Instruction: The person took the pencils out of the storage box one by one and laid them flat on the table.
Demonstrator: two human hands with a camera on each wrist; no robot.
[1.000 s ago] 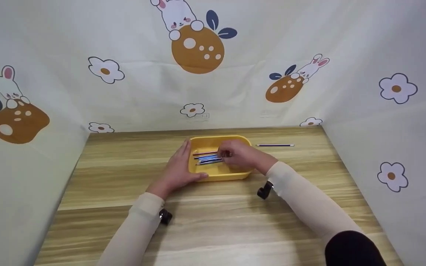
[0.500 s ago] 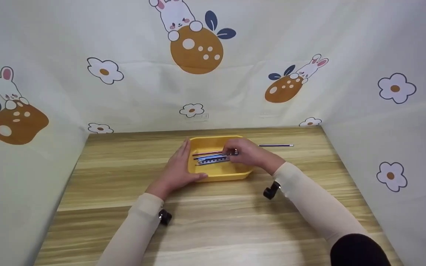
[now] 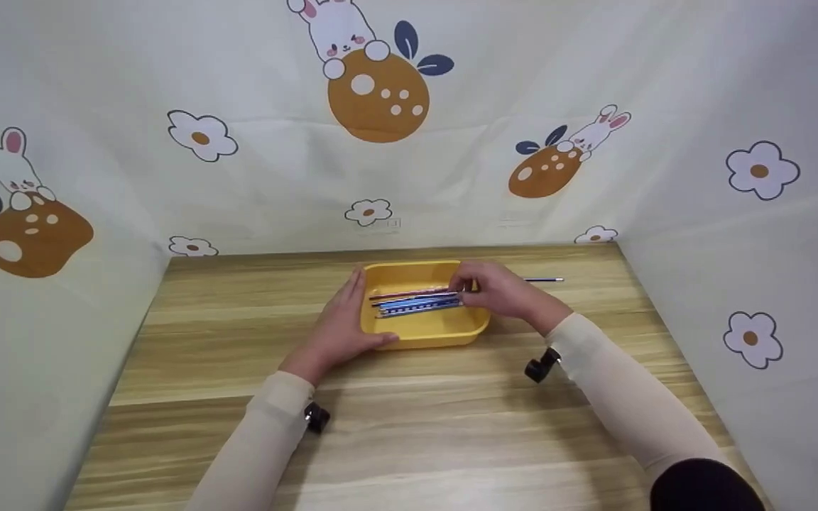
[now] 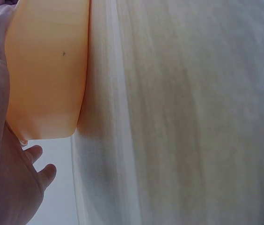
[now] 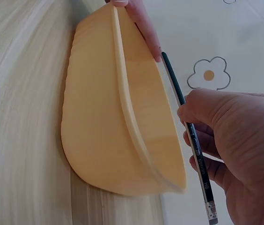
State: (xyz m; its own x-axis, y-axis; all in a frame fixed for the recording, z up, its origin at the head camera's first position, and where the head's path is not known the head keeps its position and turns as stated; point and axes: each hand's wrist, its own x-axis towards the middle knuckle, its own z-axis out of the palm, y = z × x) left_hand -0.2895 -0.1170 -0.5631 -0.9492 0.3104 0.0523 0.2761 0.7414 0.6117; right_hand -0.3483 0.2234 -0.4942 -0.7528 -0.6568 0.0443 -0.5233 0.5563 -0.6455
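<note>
A yellow plastic tray [image 3: 423, 342] stands on the table, with several pencils [image 3: 416, 307] lying side by side in it, mostly blue and one red. My left hand [image 3: 338, 326] holds the tray's left end, fingers along the outer side and thumb over the front rim. In the left wrist view that hand lies against the tray's wall [image 4: 47, 70]. At the tray's right end, my right hand [image 3: 498, 289] pinches a dark pencil [image 5: 197, 154] marked HB between thumb and fingers. The pencil's eraser end points down in the right wrist view; in the head view the fingers largely hide it.
One more pencil [image 3: 544, 279] lies on the wooden table [image 3: 423, 426] to the right of the tray, partly behind my right hand. A printed cloth [image 3: 274, 184] with rabbits and flowers rises behind the table and on both sides.
My right hand has moved rightward, from the middle of the tray to its right end, uncovering more of the pencils there. The left hand and the tray stay put.
</note>
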